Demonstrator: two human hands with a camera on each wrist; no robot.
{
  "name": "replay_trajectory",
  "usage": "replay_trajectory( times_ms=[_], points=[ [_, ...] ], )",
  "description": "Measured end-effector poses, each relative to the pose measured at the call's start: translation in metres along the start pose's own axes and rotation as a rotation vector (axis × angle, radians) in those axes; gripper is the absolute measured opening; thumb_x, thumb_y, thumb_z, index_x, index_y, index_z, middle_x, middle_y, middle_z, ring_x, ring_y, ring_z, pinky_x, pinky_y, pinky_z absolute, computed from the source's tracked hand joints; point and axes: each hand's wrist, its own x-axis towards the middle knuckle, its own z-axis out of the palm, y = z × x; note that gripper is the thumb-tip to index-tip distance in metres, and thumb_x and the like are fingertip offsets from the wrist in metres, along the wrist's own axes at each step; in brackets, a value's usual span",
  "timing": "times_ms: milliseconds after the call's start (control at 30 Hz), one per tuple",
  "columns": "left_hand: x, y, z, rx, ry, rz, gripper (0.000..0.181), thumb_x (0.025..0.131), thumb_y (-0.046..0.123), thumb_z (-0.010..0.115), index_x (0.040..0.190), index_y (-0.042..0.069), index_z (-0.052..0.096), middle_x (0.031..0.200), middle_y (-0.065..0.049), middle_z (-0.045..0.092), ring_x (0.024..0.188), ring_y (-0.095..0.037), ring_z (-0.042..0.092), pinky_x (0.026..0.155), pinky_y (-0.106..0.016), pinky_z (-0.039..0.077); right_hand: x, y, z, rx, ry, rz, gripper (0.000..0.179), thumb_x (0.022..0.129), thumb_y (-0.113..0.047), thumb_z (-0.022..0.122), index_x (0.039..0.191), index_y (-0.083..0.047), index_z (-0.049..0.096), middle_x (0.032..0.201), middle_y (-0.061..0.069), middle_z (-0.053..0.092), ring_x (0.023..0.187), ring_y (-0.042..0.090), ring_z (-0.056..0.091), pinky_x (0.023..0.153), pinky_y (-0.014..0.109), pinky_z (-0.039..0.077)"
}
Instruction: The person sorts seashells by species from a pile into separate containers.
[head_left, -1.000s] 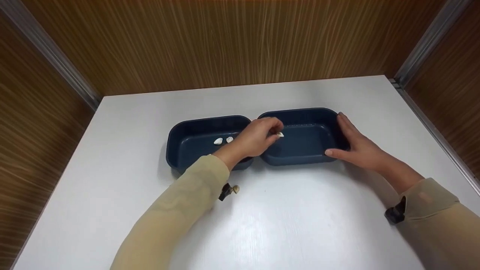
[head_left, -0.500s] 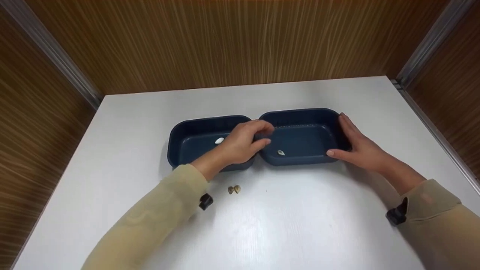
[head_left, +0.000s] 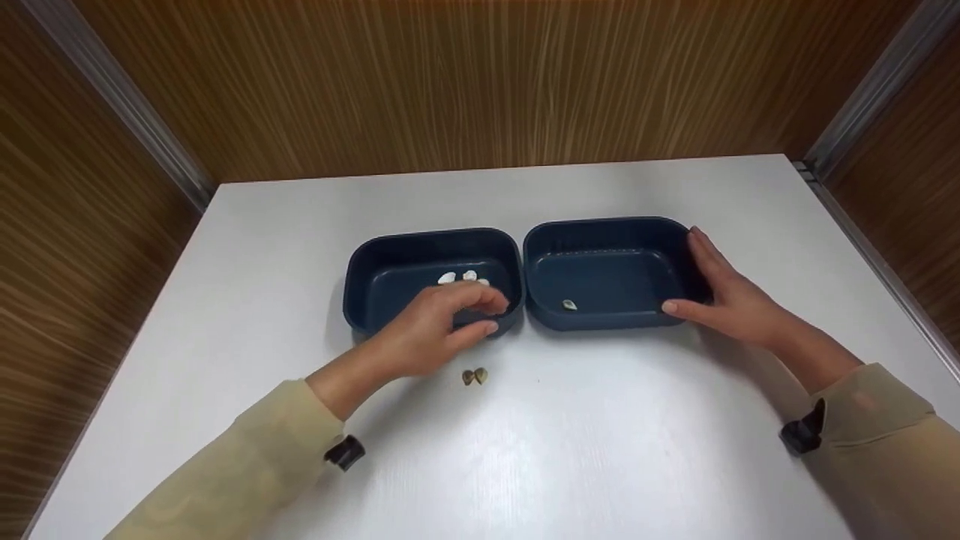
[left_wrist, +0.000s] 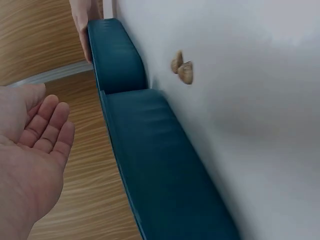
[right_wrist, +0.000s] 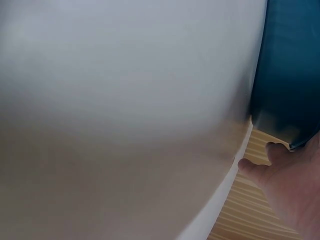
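Note:
My left hand (head_left: 420, 330) hovers over the near edge of the left dark blue box (head_left: 358, 289). Its fingers are loosely bent and hold nothing, and the left wrist view shows the bare palm (left_wrist: 35, 155). White seashells (head_left: 447, 277) lie in that box, partly hidden behind the hand. One small grey-white seashell (head_left: 569, 305) is in the right dark blue box (head_left: 600, 321), near its front wall. My right hand (head_left: 739, 304) rests at that box's right end, thumb on the front rim and straight fingers along the side. Two brown ribbed seashells (head_left: 475, 376) lie on the table below the left hand.
The two boxes stand side by side on a white table (head_left: 585, 450). Wood-grain panels (head_left: 480, 82) rise behind it and at both sides. A small black device (head_left: 345, 452) sits at the left sleeve, another black device (head_left: 802, 431) at the right.
My left hand has let go of a small seashell, which now lies in the right box. It has then moved left and toward me. The right hand has stayed on the right box.

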Motion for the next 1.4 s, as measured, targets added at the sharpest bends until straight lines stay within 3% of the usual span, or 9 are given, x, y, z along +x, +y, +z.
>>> replay_trajectory(
  times_ms=[300, 633, 1133, 1400],
  points=[
    [-0.04, -0.014, 0.009, 0.013, -0.042, -0.088, 0.021, 0.104, 0.012, 0.07, 0.124, 0.006, 0.072, 0.122, -0.003, 0.073, 0.118, -0.02, 0.067, 0.106, -0.041, 0.053, -0.001, 0.0, -0.001, 0.007, 0.003, -0.003, 0.113, 0.098, -0.043, 0.076, 0.171, -0.017, -0.007, 0.178, 0.007, -0.013, 0.163, 0.037, -0.007, 0.124, 0.071, 0.008],
    [-0.062, -0.035, 0.024, -0.004, -0.099, -0.163, 0.021, 0.104, 0.01, 0.069, 0.123, 0.004, 0.072, 0.12, -0.006, 0.072, 0.114, -0.025, 0.067, 0.102, -0.046, 0.054, -0.001, 0.001, 0.0, 0.01, 0.003, -0.007, 0.113, 0.098, -0.042, 0.076, 0.171, -0.017, -0.007, 0.178, 0.007, -0.013, 0.163, 0.036, -0.007, 0.125, 0.069, 0.007],
    [-0.069, -0.054, 0.037, 0.007, -0.068, -0.241, 0.03, 0.099, 0.009, 0.075, 0.129, 0.006, 0.071, 0.115, -0.001, 0.066, 0.109, -0.016, 0.064, 0.101, -0.035, 0.054, -0.001, 0.0, 0.0, 0.012, 0.007, 0.006, 0.113, 0.098, -0.043, 0.076, 0.171, -0.02, -0.006, 0.178, 0.003, -0.012, 0.163, 0.032, -0.007, 0.126, 0.068, 0.009],
    [-0.068, -0.061, 0.045, 0.037, -0.039, -0.188, 0.027, 0.1, 0.009, 0.074, 0.127, 0.006, 0.073, 0.106, 0.0, 0.065, 0.101, -0.018, 0.061, 0.092, -0.035, 0.054, -0.002, -0.001, 0.001, 0.003, 0.014, 0.021, 0.112, 0.097, -0.045, 0.076, 0.172, -0.022, -0.005, 0.178, 0.001, -0.011, 0.163, 0.031, -0.005, 0.126, 0.068, 0.01]
  ],
)
